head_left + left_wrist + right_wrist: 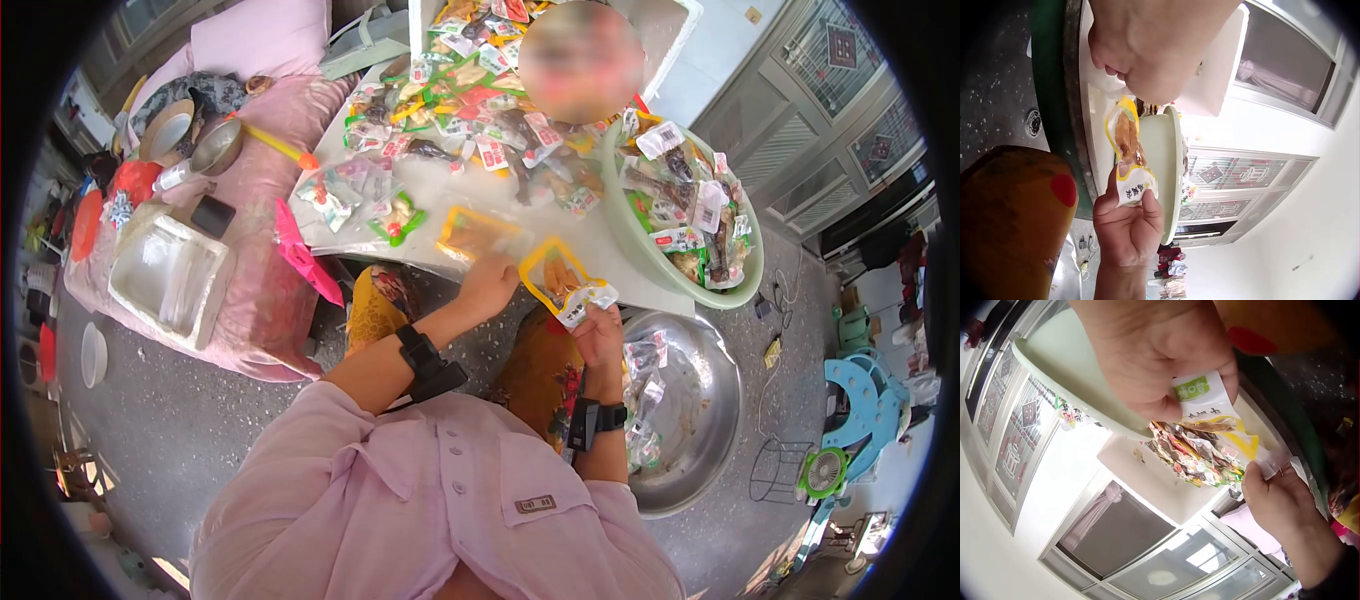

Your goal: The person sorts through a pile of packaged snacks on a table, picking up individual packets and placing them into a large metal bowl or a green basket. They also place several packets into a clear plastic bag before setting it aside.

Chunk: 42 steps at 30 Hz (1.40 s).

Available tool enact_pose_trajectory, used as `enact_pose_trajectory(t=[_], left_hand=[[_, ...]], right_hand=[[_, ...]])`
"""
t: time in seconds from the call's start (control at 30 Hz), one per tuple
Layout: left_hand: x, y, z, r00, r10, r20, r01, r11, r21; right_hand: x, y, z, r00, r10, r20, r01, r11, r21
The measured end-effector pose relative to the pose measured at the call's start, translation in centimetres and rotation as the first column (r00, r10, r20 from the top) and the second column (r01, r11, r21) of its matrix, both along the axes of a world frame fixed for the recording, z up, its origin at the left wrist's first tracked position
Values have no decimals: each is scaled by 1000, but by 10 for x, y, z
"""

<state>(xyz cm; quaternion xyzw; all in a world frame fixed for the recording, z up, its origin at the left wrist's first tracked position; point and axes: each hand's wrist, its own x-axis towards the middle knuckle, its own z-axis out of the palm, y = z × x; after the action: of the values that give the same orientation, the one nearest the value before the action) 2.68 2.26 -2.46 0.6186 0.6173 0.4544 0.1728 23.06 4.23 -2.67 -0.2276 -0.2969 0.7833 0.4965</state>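
Note:
A yellow-edged food packet [557, 275] is held over the table's front edge. My right hand [598, 338] pinches its white printed end, also visible in the left wrist view, where that hand [1127, 231] has thumb and fingers on the white label [1135, 189]. My left hand [487, 287], fingers curled, is at the packet's opposite edge; in the right wrist view its thumb and fingers [1264, 476] pinch the clear edge [1270, 461]. Another yellow-edged packet [480, 236] lies on the table [400, 258] just beyond my left hand.
Many packets [475, 110] cover the back of the table. A green tub [617, 215] of packets stands at its right, above a metal basin [700, 410] on the floor. A pink-covered bed [255, 290] with a foam box [172, 275] is at left; a pink item [300, 250] hangs between.

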Motion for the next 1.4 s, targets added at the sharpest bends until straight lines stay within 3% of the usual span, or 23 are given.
enact_pose_trajectory(t=[0.1, 0.2, 0.3, 0.4, 0.53, 0.67, 0.77, 0.87, 0.97, 1.0, 1.07, 1.17, 1.27, 1.4], left_hand=[[1, -3, 9, 993, 12, 120, -13, 1000, 9], [0, -2, 6, 998, 33, 62, -36, 998, 47], [0, -7, 12, 969, 56, -239, 13, 960, 279], [2, -14, 13, 929, 20, -370, 48, 984, 174], [3, -16, 12, 931, 19, -365, 60, 977, 203], [5, -17, 23, 951, 54, -306, 27, 966, 257], [6, -20, 32, 949, 10, -315, 74, 965, 253], [6, -19, 31, 943, -4, -334, 110, 948, 298], [5, -19, 26, 941, -4, -339, 106, 953, 284], [5, -20, 26, 941, -7, -339, 102, 959, 263], [5, -27, 26, 932, 3, -363, 91, 966, 242], [3, -31, 29, 934, 19, -356, 81, 961, 263], [2, -30, 25, 944, -11, -331, 102, 961, 258], [-2, -28, 19, 962, -37, -271, 101, 969, 225]], right_hand=[[-5, -1, 5, 998, -7, 57, 8, 1000, -17], [-6, 4, 5, 997, -23, 78, 26, 999, -36], [-3, 12, 1, 993, -64, 96, 65, 998, -16], [-6, 13, 10, 995, -79, 67, 80, 997, -3], [-21, 8, 12, 999, -33, 2, 33, 999, -20], [-33, 6, 4, 990, 110, -89, -116, 991, -71], [-43, 13, 0, 972, 114, -206, -152, 972, -182], [-62, 21, -12, 971, 170, -170, -203, 959, -200], [-83, 22, 7, 937, 349, 19, -346, 933, -99], [-85, 24, 7, 918, 342, 199, -326, 939, -109], [-87, 27, 7, 791, 298, 534, -280, 953, -116], [-80, 31, 19, 576, 225, 786, -370, 929, 6], [-83, 27, 22, 698, 270, 663, -360, 933, -2], [-90, 34, 1, 608, 304, 734, -444, 896, -3]])
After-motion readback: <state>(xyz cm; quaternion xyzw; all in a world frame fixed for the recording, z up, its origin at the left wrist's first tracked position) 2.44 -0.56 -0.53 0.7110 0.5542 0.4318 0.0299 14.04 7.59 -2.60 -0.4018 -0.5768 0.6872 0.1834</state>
